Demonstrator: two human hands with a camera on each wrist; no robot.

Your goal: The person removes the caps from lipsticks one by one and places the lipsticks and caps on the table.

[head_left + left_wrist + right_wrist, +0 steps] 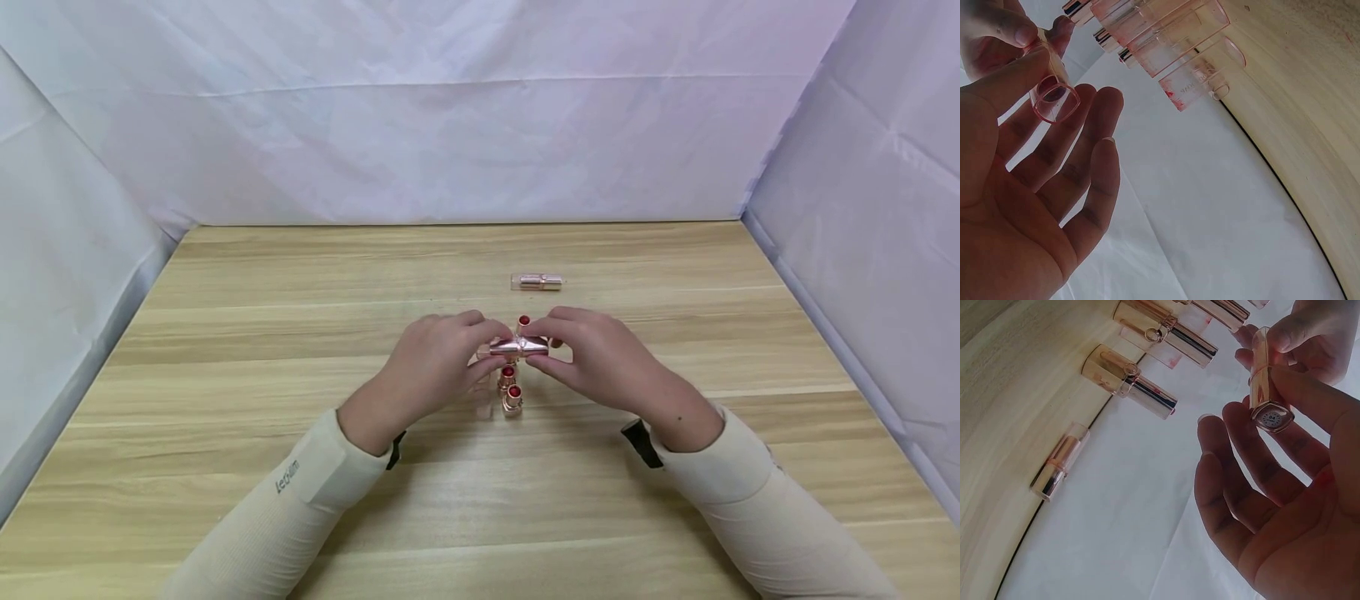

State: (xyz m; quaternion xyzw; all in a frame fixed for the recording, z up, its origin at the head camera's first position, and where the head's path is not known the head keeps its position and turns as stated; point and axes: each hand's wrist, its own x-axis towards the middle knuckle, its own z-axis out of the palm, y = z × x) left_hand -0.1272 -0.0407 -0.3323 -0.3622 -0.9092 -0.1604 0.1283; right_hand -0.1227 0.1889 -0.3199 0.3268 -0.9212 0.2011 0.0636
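In the head view a rose-gold lipstick (519, 347) lies level between both hands over the middle of the table. My left hand (435, 362) pinches its clear cap (1054, 103) between thumb and index finger, while the other fingers spread loosely. The gold base (1266, 394), with a round label on its end, is pinched by the thumb and forefinger of my right hand (611, 358). Below and behind the hands stand several uncapped lipsticks (513, 398) with red tips. Clear caps (483, 404) stand upright to their left, partly hidden by my left hand.
Farther back, a capped lipstick (538, 282) lies on its side on the wood-grain table (300, 275). White cloth (465, 150) hangs behind the table and along both sides.
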